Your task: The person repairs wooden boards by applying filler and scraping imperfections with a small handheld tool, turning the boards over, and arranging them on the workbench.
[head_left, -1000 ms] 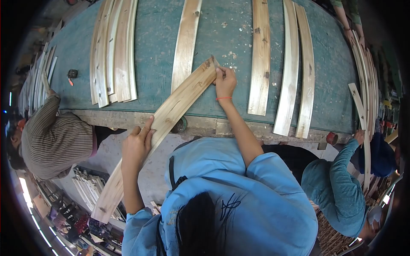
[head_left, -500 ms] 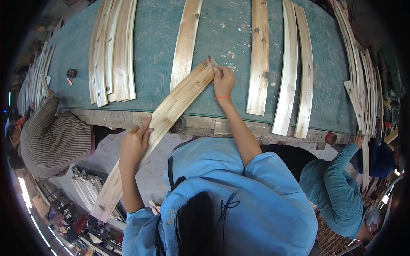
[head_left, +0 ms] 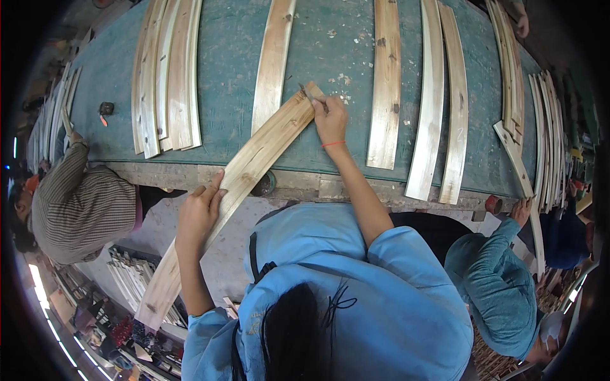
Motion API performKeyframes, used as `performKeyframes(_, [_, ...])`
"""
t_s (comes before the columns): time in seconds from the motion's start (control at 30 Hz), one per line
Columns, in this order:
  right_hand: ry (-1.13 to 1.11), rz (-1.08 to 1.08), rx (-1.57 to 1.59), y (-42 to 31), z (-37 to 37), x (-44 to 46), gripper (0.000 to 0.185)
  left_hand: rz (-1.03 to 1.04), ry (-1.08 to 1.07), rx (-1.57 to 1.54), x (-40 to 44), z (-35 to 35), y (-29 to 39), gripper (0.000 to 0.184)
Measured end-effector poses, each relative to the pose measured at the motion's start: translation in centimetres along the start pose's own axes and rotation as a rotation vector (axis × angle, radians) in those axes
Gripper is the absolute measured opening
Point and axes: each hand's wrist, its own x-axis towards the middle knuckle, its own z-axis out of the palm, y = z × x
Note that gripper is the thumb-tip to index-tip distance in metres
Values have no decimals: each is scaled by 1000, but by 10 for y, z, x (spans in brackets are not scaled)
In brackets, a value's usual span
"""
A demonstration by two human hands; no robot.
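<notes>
A long wooden board slants over the table's near edge, its far end on the table and its near end out past the edge. My left hand grips the board at its middle, thumb and fingers on its edges. At the far end my right hand is closed in a pinch on a small flat blade, like a putty knife, pressed against the wood by a dark knot. My fingers hide most of the tool. Beneath the far part of my board lies another board.
More boards lie on the green table, with a bundle at left. A tape measure rests at far left. A red tin is at the right edge. One person works at left, another at right holding a board.
My right hand and the blade have moved slightly left across the board's far end. At right, the co-worker's board has shifted left, and another person's hand shows at the upper right.
</notes>
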Motion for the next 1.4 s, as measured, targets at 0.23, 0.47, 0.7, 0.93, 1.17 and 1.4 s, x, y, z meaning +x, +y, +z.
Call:
performKeyframes(0.23, [38, -61, -94, 17, 4, 15, 8, 29, 18, 65, -1, -1, 3, 39])
performKeyframes(0.47, [-33, 19, 62, 1, -6, 22, 10, 88, 104, 180, -5, -1, 7, 41])
performKeyframes(0.7, [37, -114, -63, -13, -30, 40, 9, 219, 241, 300, -11, -3, 18, 45])
performKeyframes(0.93, [-63, -166, -235, -27, -49, 31, 8, 290, 271, 377, -10, -3, 22, 49])
performKeyframes(1.17, [89, -148, -211, -9, -45, 31, 12, 270, 272, 343, -10, 3, 14, 47])
performKeyframes(1.4, [-20, 574, 475, -21, -41, 16, 19, 53, 130, 118, 3, 2, 1, 42])
